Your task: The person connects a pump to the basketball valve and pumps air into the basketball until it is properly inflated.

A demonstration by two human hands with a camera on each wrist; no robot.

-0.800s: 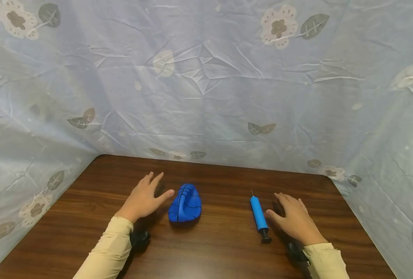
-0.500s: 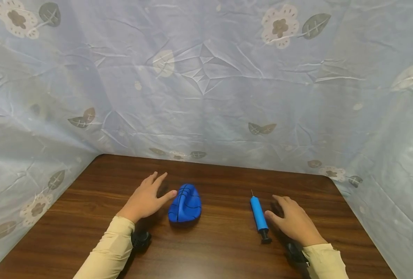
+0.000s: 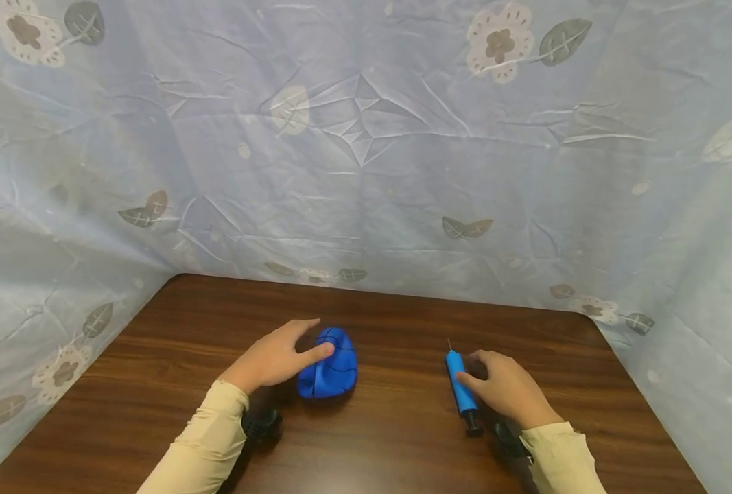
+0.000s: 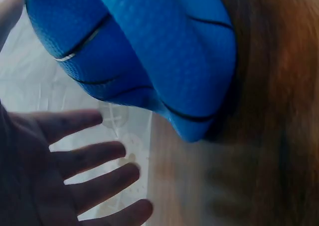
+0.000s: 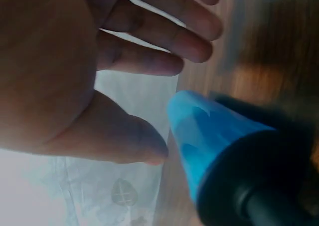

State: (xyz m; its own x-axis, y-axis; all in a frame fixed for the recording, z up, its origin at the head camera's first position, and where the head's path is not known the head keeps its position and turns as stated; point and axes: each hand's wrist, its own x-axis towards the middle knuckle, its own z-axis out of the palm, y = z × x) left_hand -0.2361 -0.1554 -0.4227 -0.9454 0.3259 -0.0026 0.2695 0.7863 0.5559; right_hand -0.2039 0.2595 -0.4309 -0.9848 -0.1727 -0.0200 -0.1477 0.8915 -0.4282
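1. Nearest you, at the bottom of the head view, your pale yellow sleeves come in at lower left (image 3: pixel 195 439) and lower right (image 3: pixel 563 456), a black device on the underside of your left wrist (image 3: pixel 262 425) and of your right wrist (image 3: pixel 510 440).
2. Your right hand (image 3: pixel 509 387) is right of centre, low in the frame; its fingers are extended with a wide gap to the thumb, and they grip nothing.
3. Just beside that thumb, the blue pump (image 3: pixel 462 391) lies on the desk (image 3: pixel 396 432), black handle (image 3: pixel 473 425) towards the bottom edge, thin needle (image 3: pixel 449 344) pointing up the frame.
4. Your left hand (image 3: pixel 273 358) is left of centre; its fingers are straight, well spread, and hold nothing.
5. The dented blue ball (image 3: pixel 339 374), marked with black lines, sits on the desk below centre. Your left thumb overlaps it in the head view; you cannot tell whether they touch.
6. Beyond the desk's far edge, a creased, pale flowered cloth (image 3: pixel 366 206) fills the upper frame.
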